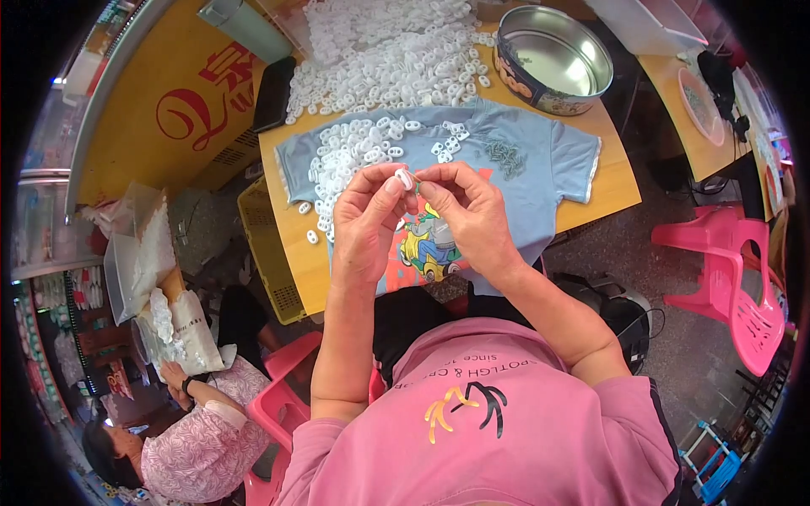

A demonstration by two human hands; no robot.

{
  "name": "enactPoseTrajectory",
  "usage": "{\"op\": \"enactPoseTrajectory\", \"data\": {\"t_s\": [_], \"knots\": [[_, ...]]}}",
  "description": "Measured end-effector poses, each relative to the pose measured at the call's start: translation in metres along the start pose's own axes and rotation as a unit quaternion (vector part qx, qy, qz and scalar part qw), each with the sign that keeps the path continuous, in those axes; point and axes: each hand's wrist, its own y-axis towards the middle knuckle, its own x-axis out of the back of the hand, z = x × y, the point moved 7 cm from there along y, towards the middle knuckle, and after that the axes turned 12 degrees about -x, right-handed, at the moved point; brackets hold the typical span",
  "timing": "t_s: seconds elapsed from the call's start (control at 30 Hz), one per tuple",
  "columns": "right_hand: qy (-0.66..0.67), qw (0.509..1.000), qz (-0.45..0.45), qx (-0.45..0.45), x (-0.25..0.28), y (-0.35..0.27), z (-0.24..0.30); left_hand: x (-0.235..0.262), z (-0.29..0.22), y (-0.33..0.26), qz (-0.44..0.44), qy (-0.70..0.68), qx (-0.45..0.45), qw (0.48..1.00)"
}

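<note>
From my feed I'm looking down on a pink short-sleeved T-shirt (506, 422), and it fills the lower middle of the picture. Across the chest runs a line of dark printed lettering, upside down from here. Below it I see a small motif (464, 409), part yellow strokes, part black strokes. The sleeves end above the elbows, so both forearms are bare. The left hand (364, 221) and right hand (472, 212) wear no gloves, rings or watch that I can make out.
</note>
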Motion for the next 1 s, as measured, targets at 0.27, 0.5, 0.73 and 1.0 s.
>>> {"op": "enactPoseTrajectory", "data": {"t_s": [0.27,0.5,0.73,1.0], "knots": [[0.214,0.968,0.107,-0.069,-0.009,0.004,-0.017,-0.002,0.013,-0.001,0.010,-0.151,0.096,0.984],[0.155,0.983,0.098,-0.002,-0.003,0.005,-0.010,-0.004,0.017,-0.006,-0.001,-0.259,0.169,0.951],[-0.045,0.985,0.091,0.138,0.006,0.011,0.006,-0.009,0.018,-0.010,-0.003,-0.281,0.196,0.939],[-0.128,0.962,0.145,0.191,0.001,0.009,0.021,-0.001,0.019,-0.006,-0.014,-0.225,0.171,0.959]]}}
